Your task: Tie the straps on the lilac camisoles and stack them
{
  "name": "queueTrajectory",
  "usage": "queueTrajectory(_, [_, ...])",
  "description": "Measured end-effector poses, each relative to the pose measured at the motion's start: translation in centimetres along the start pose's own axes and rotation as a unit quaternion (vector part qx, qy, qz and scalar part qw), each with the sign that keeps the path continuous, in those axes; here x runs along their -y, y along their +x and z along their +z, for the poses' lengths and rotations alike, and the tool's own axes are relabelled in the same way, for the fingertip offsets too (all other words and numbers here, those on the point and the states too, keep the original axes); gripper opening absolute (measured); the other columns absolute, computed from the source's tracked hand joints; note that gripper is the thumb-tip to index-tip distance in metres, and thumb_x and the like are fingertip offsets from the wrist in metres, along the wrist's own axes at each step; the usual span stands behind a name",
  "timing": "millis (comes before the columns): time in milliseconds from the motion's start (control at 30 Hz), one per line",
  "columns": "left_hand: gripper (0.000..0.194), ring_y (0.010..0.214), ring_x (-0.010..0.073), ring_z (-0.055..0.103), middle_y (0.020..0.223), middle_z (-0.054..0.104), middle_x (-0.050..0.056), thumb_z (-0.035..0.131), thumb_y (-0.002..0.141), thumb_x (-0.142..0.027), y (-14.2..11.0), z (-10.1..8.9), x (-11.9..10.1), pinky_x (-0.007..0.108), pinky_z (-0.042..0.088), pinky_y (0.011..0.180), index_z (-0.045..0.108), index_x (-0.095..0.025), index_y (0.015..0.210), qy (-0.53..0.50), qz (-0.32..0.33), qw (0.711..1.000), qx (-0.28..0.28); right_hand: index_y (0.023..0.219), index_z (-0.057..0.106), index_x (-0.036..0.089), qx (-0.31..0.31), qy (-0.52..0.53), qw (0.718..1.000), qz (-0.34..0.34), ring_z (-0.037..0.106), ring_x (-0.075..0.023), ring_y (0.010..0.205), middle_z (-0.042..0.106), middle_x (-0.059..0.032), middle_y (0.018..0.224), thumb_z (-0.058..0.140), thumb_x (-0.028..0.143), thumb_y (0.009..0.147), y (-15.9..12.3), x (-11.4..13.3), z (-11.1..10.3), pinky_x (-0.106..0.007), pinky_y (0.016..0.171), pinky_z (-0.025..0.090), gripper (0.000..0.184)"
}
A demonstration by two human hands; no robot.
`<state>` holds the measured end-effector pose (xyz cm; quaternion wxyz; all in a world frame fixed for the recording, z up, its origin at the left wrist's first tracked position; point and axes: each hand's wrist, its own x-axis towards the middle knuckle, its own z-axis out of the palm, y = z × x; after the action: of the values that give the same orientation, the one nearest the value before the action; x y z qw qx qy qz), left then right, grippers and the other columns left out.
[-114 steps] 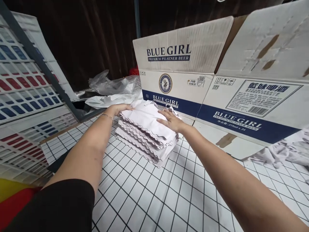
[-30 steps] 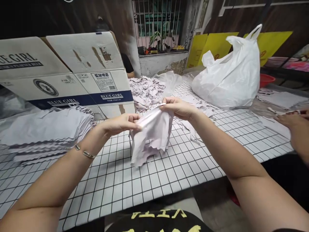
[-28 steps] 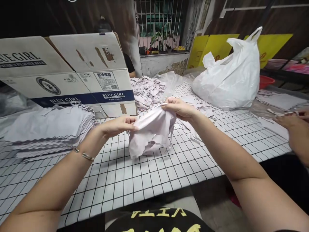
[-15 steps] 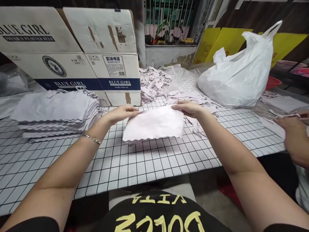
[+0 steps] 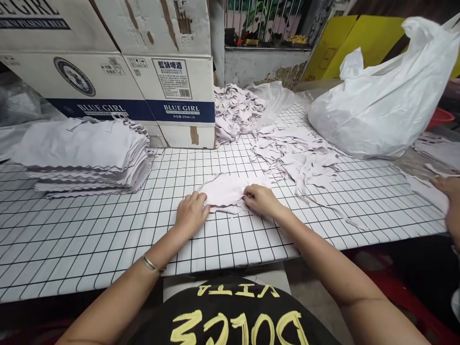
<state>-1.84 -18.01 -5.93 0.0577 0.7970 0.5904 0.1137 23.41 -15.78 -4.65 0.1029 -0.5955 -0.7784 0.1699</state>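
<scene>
A pale pink fabric piece (image 5: 224, 189) with a wavy edge lies on the grid-patterned tablecloth in front of me. My left hand (image 5: 192, 211) pinches its near left corner, fingers closed. At the near right edge my right hand (image 5: 260, 199) grips the same piece between thumb and fingers. Part of another layer shows under the near edge. To the left sits a stack of similar fabric pieces (image 5: 79, 148) with wavy edges. Loose fabric strips (image 5: 302, 155) lie just beyond my right hand.
A white and blue beer carton (image 5: 179, 112) stands behind the stack. Beside it is a heap of fabric scraps (image 5: 239, 108). A full white plastic bag (image 5: 373, 115) sits at the back right. Another person's hand (image 5: 449, 191) rests near fabric at the right edge.
The fabric piece has come down from its raised position onto the table. Both my hands have moved from its far edge to its near edge. The view has shifted slightly.
</scene>
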Motion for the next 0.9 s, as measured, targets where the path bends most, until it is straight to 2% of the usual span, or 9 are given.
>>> queueTrajectory(133, [0.027,0.086,0.0251,0.057,0.09,0.065,0.01,0.034,0.097,-0.03,1.0,-0.4,-0.2,0.035,0.037,0.074,0.056,-0.021,0.085,-0.013,0.016,1.0,-0.009,0.109,0.058,0.022,-0.059,-0.038,0.997,-0.042,0.057,-0.026,0.095,0.065,-0.0095,0.105,0.058,0.047,0.082,0.3,1.8,1.0,-0.033,0.074,0.038,0.037])
queueTrajectory(267, [0.027,0.087,0.0251,0.058,0.09,0.067,0.01,0.033,0.097,-0.026,2.4,-2.8,-0.9,0.04,0.034,0.083,0.058,-0.019,0.09,-0.033,0.052,0.992,-0.108,0.099,0.06,0.019,-0.13,-0.09,0.987,-0.017,0.058,-0.0239,0.086,0.068,-0.0091,0.095,0.046,0.027,0.087,1.4,2.9,0.0,-0.032,0.068,0.034,0.02])
queueTrajectory(367, [0.021,0.086,0.0276,0.058,0.084,0.066,0.01,0.041,0.09,-0.018,4.5,-5.6,0.8,0.044,0.033,0.085,0.059,-0.018,0.079,0.013,0.068,0.991,-0.117,0.09,0.06,0.02,-0.163,-0.087,0.982,0.048,0.057,-0.0222,0.076,0.068,-0.0077,0.084,0.049,0.026,0.083,2.3,1.8,-3.6,-0.031,0.062,0.031,0.015])
queueTrajectory(500, [0.014,0.081,0.0285,0.058,0.07,0.06,0.008,0.051,0.078,-0.011,9.0,-10.8,5.2,0.042,0.037,0.081,0.056,-0.018,0.066,0.008,-0.009,0.992,-0.122,0.071,0.057,0.02,-0.177,-0.044,0.976,0.118,0.053,-0.0194,0.065,0.061,-0.0043,0.067,0.056,0.027,0.075,3.1,0.2,-9.6,-0.029,0.057,0.03,0.008])
queueTrajectory(567, [0.009,0.08,0.0268,0.057,0.069,0.059,0.007,0.055,0.076,-0.013,10.9,-13.4,5.5,0.039,0.039,0.079,0.057,-0.018,0.069,-0.052,-0.037,0.985,-0.163,0.065,0.055,0.02,-0.2,-0.012,0.971,0.129,0.051,-0.0176,0.064,0.059,-0.0025,0.065,0.061,0.024,0.069,3.4,0.0,-11.9,-0.028,0.056,0.031,0.008])
queueTrajectory(667, [0.009,0.078,0.0206,0.057,0.079,0.063,0.007,0.058,0.082,-0.024,12.3,-14.7,1.1,0.034,0.042,0.076,0.061,-0.017,0.079,-0.24,0.035,0.958,-0.151,0.064,0.054,0.019,-0.191,0.078,0.97,0.129,0.05,-0.0153,0.059,0.057,-0.0014,0.062,0.068,0.02,0.062,4.2,0.8,-14.5,-0.027,0.053,0.034,0.014])
queueTrajectory(767, [0.022,0.082,0.0167,0.058,0.095,0.065,0.008,0.063,0.083,-0.034,12.2,-11.9,-6.4,0.03,0.045,0.076,0.061,-0.015,0.095,-0.445,0.126,0.884,-0.064,0.072,0.053,0.019,-0.167,0.225,0.954,0.105,0.049,-0.0128,0.051,0.055,-0.0005,0.059,0.071,0.017,0.061,5.2,2.2,-16.3,-0.026,0.047,0.036,0.021])
queueTrajectory(833, [0.033,0.087,0.0158,0.058,0.102,0.064,0.009,0.071,0.077,-0.031,12.1,-9.4,-10.6,0.029,0.046,0.078,0.058,-0.015,0.103,-0.544,0.108,0.831,-0.046,0.081,0.053,0.02,-0.165,0.301,0.935,0.088,0.046,-0.0112,0.045,0.052,0.0015,0.056,0.07,0.016,0.064,5.7,2.9,-17.5,-0.024,0.043,0.036,0.025])
queueTrajectory(900, [0.028,0.081,0.0143,0.057,0.093,0.063,0.007,0.073,0.076,-0.029,12.4,-8.2,-12.8,0.028,0.045,0.074,0.06,-0.014,0.096,-0.594,0.085,0.8,-0.024,0.09,0.052,0.02,-0.152,0.341,0.925,0.075,0.043,-0.01,0.043,0.049,0.0031,0.055,0.068,0.015,0.067,5.7,3.2,-18.8,-0.023,0.041,0.035,0.029])
